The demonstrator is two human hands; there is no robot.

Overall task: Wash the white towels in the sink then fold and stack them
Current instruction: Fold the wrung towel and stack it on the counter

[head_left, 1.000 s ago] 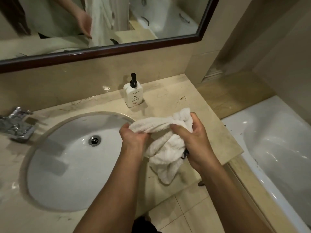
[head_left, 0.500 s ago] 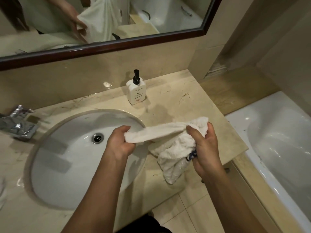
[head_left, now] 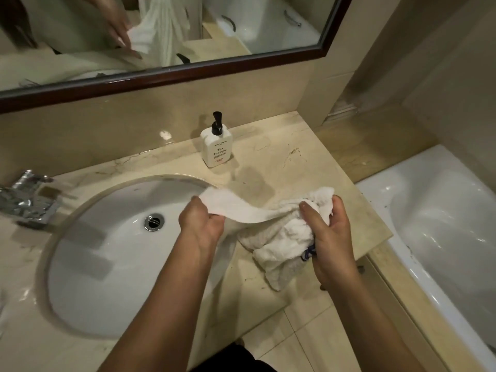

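- Two hands hold one white towel [head_left: 271, 232] above the counter [head_left: 316, 167], just right of the sink [head_left: 107, 264] and over its rim.
- Left hand [head_left: 201, 224] grips one end, fingers curled round it, with a flat strip of cloth stretched from it toward the other hand.
- Right hand [head_left: 330, 234] clutches the bunched bulk of the towel, thumb pressed on top; a loose tail hangs below the counter edge.
- Small blue mark [head_left: 308, 254], likely a tag or stitching, shows in the folds by the right palm; it cannot be read.
- Step in hand looks like drawing an edge out of the bundle, either to open the towel for folding or to wring it; whether it is wet cannot be told.
- Basin looks dry and the drain [head_left: 154, 222] open, and no water runs from the tap [head_left: 26, 200].
- Next move calls for finding a second corner, so the right hand would have to loosen its clutch and slide along the hem while the left keeps tension.
- Pump bottle [head_left: 217, 147] at the back of the counter reads "Tea Tonique" with smaller lines below and above that are too small to read.
- Mirror [head_left: 161, 36] above reflects the hands and towel.
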